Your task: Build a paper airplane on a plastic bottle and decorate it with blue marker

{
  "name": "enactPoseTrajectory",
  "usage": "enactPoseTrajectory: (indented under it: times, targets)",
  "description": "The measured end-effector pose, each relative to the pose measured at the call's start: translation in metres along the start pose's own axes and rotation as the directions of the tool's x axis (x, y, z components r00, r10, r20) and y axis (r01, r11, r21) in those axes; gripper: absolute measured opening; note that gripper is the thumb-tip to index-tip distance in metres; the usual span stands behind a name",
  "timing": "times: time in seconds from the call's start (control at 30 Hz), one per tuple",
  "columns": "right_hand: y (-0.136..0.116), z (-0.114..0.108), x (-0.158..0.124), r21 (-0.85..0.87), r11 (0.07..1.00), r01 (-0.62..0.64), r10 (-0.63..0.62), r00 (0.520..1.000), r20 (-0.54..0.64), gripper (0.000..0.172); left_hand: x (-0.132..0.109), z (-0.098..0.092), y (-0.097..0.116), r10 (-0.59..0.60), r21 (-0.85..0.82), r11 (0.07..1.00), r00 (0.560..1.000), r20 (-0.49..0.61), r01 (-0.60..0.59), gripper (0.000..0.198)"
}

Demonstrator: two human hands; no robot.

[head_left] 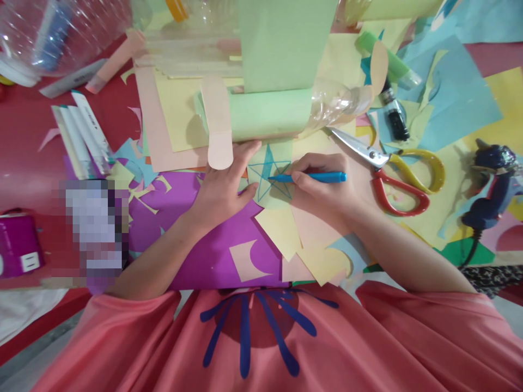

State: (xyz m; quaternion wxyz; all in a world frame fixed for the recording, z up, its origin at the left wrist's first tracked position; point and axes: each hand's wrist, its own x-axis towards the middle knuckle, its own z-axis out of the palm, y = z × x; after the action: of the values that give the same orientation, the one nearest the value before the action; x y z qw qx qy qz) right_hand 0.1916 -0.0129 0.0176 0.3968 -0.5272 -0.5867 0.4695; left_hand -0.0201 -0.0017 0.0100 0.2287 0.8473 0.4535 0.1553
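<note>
My right hand [322,177] grips a blue felt-tip pen [329,177], its tip on a small pale green piece of paper [281,152]. A five-pointed star [267,163] is drawn there in blue lines, its top point coloured in. My left hand [229,185] lies open with fingers spread, fingertips at the paper's left edge. Just beyond both hands lies a plastic bottle [333,109] on its side, wrapped in light green paper [269,113]. A pale pink rounded paper strip [219,125] covers its left end and reaches over my left hand.
Right of my hand lie scissors [379,159] with red and yellow handles and a dark glue gun [488,198]. White markers [84,136] are at left, near a blurred-out object [96,228]. Purple paper [196,239] and several cut scraps cover the red table [24,147].
</note>
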Motion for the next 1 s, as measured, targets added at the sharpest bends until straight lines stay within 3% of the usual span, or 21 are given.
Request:
enactPoseTrajectory:
  times: [0.17, 0.43, 0.67, 1.0]
  targets:
    - [-0.001, -0.003, 0.002, 0.022, 1.0, -0.015, 0.015, 1.0, -0.003, 0.033, 0.0, 0.0, 0.001, -0.01, -0.012, 1.0, 1.0, -0.002, 0.01, 0.056]
    - [0.0, -0.003, 0.01, 0.255, 0.967, 0.015, 0.009, 0.995, -0.095, 0.05, 0.001, 0.002, -0.002, -0.019, -0.007, 1.0, 0.999, 0.025, 0.019, 0.062]
    - [0.007, -0.01, 0.014, 0.341, 0.94, 0.011, 0.008, 0.999, -0.053, 0.038, 0.002, 0.0, 0.001, -0.046, 0.0, 0.999, 0.996, 0.078, 0.046, 0.061]
    - [0.006, -0.01, 0.007, 0.101, 0.995, 0.025, -0.027, 0.999, 0.022, 0.014, 0.001, 0.003, -0.001, -0.026, 0.03, 0.999, 0.998, 0.054, 0.024, 0.062]
